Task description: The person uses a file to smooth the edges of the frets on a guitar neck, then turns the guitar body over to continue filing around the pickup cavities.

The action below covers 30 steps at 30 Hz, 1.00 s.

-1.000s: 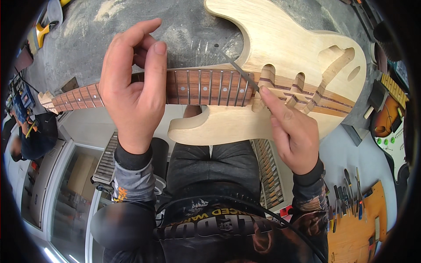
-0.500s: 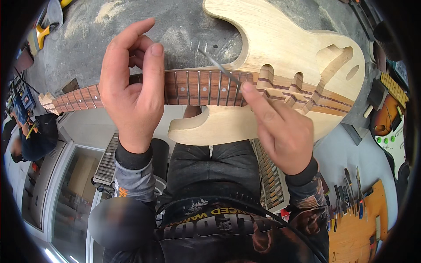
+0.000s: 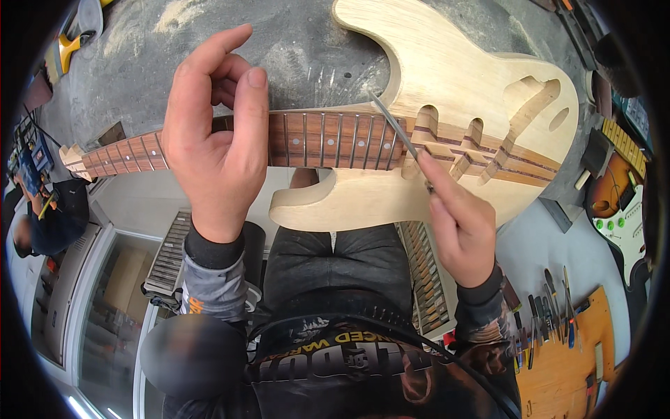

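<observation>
While my right hand point(image 3: 462, 234) stays closed on a slim metal file point(image 3: 395, 126), index finger extended along it, the tool is now set farther right than half a second ago. It lies aslant over the last frets of the fretboard point(image 3: 300, 140), tip just past the far edge; previously it crossed frets farther left. I judge that this shift places the work at the neck's body end; whether the file touches fret wire, I cannot tell. My left hand point(image 3: 218, 136), unchanged, lies over the neck, half open, thumb and index finger well apart, clasping nothing visible; palm contact is hidden. The pale guitar body point(image 3: 450, 66) lies to the right on the grey bench point(image 3: 307, 66). I read no marking on file, fretboard or body. Lettering is confined to my clothing: large printed characters, inverted, across the dark shirt point(image 3: 349, 318), and orange print on the left sleeve point(image 3: 216, 283). Farther out, a sunburst guitar point(image 3: 608, 187) lies at right; a co-worker point(image 3: 63, 216) is at left.
</observation>
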Tool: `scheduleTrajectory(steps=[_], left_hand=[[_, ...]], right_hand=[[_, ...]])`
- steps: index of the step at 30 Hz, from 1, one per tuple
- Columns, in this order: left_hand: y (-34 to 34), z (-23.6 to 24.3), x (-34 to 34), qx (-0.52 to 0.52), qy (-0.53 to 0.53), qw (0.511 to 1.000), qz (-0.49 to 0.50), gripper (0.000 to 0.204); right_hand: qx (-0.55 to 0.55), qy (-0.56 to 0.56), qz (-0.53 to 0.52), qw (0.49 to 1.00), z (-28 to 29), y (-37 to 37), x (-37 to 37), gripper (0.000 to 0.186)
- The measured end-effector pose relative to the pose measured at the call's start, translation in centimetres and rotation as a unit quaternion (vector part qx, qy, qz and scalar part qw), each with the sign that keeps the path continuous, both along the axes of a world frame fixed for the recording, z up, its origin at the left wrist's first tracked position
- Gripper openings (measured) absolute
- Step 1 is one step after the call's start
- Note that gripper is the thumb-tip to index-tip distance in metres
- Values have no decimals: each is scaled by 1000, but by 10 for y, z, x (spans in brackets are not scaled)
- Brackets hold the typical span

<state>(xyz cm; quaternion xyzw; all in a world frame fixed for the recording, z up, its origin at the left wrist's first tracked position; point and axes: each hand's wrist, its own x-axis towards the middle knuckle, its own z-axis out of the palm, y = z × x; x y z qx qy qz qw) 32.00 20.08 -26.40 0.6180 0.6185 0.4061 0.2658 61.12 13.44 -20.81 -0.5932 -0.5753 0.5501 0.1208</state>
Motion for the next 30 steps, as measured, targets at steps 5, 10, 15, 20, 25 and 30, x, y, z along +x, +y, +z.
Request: scheduleTrajectory(steps=[5,10,15,20,25,30], left_hand=[[1,-3,-1,9,-12,1000,-4,35],[-1,-2,-1,-3,0,1000,8,36],[0,-1,-1,-4,-1,1000,14,37],[0,-2,1,-2,-1,1000,15,36],[0,-4,1,2,-11,1000,6,37],[-2,-1,0,-9,8,1000,6,37]], right_hand=[[226,-169,162,946,-5,20,-21,80],[180,-10,61,982,-14,5,-12,65],[-176,131,-183,958,7,-10,8,46],[-232,171,-210,934,7,-13,20,44],[41,64,-15,997,-14,2,12,53],[140,-123,182,965,1,32,2,55]])
